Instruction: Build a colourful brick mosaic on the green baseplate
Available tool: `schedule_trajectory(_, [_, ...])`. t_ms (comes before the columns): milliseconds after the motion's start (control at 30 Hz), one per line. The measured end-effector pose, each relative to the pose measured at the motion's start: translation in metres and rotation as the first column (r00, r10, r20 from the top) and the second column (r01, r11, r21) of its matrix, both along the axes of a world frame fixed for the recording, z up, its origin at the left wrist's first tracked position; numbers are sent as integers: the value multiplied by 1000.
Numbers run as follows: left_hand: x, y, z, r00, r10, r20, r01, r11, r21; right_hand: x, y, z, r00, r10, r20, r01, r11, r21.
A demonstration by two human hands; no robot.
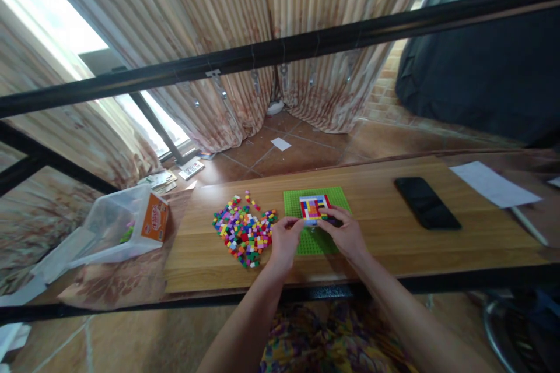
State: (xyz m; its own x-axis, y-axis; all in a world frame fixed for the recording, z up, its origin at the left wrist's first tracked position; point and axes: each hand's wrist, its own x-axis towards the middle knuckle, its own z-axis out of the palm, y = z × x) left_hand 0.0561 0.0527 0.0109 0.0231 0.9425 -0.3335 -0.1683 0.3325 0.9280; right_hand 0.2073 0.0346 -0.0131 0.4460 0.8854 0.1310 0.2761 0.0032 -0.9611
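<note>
A green studded baseplate (291,201) lies on the wooden board in front of me. On it sits a small, roughly square toy-brick build (314,206), with red and white at its edges and yellow, blue, orange and purple inside. My left hand (286,239) is closed, thumb and index finger at the build's near left corner. My right hand (347,233) is bent round its near right corner, fingers on the right side and thumb at the near edge. The fingers partly cover the build. Left of the plate spreads a pile of loose coloured toy bricks (247,230).
A black phone (426,203) lies right of the plate, with a white paper sheet (494,183) beyond it. At the far left, a clear plastic box (118,215) with an orange label lies on its side. A dark metal bar (262,53) crosses behind the table.
</note>
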Motion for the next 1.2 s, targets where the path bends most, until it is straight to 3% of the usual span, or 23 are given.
schedule_trajectory(133, [-9, -15, 15, 978, 74, 197, -63, 996, -61, 10, -14, 9, 999, -29, 20, 28, 998, 62])
schedule_trajectory(267, [-17, -32, 33, 863, 24, 504, 116, 963, -243, 3, -39, 21, 998, 67, -15, -66, 996, 60])
schedule_trajectory(433, [-16, -43, 39, 759, 0, 651, 255, 920, -297, -19, -63, 35, 959, 258, 120, -265, 963, 49])
schedule_trajectory(700, [-6, -48, 36, 736, -76, 672, 353, 891, -287, -20, -67, 25, 889, 217, 403, -269, 960, 77])
schedule_trajectory(1067, [3, -57, 21, 802, -45, 595, 302, 891, -339, -17, -78, 9, 931, 218, 294, -230, 973, 5])
schedule_trajectory(1200, [-2, -55, 19, 888, -61, 455, 237, 909, -342, 2, -65, 7, 955, 93, 281, -112, 992, 52])
